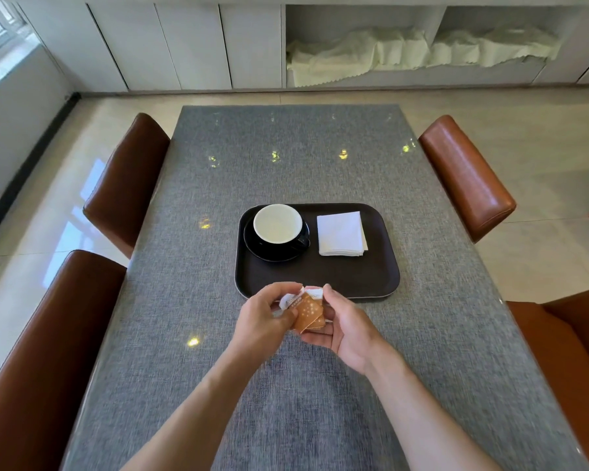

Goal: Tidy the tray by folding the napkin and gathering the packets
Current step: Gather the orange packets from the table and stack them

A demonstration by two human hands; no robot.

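A dark brown tray (340,277) lies on the grey table. On its right half rests a white napkin (341,233), folded into a neat square. Orange and white packets (307,311) are bunched together just in front of the tray's near edge, held between both hands. My left hand (265,316) pinches them from the left, thumb on top. My right hand (342,326) cups them from below and the right. How many packets there are is hidden by my fingers.
A black cup with a white inside (278,223) stands on a black saucer (252,244) on the tray's left half. Brown leather chairs (126,185) (466,175) flank the table (218,198), two more at the near corners. White cabinets line the far wall.
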